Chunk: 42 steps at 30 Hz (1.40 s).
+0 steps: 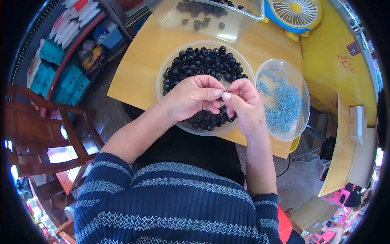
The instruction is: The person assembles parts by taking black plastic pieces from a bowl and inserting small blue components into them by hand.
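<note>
My left hand (pixel 195 96) and my right hand (pixel 245 103) meet over a round clear tub (pixel 163 67). Thumb and forefinger of each hand are pinched together, tip to tip. Whatever lies between the fingertips is tiny and mostly covered, so its kind does not show. Many small black hollow round pieces (pixel 199 61) fill the tub below and behind the hands. Beside my right hand, a shallow clear round dish (pixel 304 118) carries a spread of tiny pale blue, shiny bits (pixel 286 103).
A clear rectangular box (pixel 170 16) with more black pieces stands at the table's far side. A blue and yellow fan (pixel 294 12) is at the far right. The yellow-brown tabletop (pixel 134 77) ends near my body. Wooden chairs (pixel 36 130) and shelves (pixel 81 36) stand to the left.
</note>
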### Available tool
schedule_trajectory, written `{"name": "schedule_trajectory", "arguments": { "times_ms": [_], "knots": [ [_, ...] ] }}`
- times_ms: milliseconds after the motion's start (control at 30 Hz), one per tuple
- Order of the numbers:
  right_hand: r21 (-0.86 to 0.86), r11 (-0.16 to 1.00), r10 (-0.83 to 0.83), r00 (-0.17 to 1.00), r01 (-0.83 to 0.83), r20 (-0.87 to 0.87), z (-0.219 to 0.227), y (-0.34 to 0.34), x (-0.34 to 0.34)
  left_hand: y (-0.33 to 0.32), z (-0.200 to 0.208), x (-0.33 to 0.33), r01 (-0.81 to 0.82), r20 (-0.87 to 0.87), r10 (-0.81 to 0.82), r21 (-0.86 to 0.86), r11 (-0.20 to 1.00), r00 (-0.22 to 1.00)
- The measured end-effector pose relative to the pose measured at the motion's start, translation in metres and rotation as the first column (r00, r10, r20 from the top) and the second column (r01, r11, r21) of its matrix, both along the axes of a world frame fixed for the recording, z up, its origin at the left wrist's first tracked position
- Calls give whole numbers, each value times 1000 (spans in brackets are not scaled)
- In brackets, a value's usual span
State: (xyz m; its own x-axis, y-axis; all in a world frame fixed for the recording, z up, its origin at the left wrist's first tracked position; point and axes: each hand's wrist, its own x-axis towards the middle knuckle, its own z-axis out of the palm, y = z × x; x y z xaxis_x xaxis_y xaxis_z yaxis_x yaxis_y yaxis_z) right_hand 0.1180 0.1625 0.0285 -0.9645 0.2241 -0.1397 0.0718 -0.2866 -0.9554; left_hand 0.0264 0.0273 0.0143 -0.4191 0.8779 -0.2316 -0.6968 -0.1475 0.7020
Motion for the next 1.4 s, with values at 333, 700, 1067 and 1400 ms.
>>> {"name": "schedule_trajectory", "arguments": {
  "times_ms": [333,700,1067,1400],
  "knots": [
    [400,916,13,998,-39,67,0,12,-8,-27,-11,-32,-271,341,170,275,922,925],
    [950,-66,24,951,-306,308,-11,-17,-49,-29,-13,-29,-245,353,129,308,920,927],
    [247,968,-44,999,38,22,3,3,-29,-23,-10,-20,-179,266,140,129,975,954],
    [185,978,-61,985,91,-164,-2,-9,-13,-9,-4,-6,-138,126,133,35,990,983]
  ]
}}
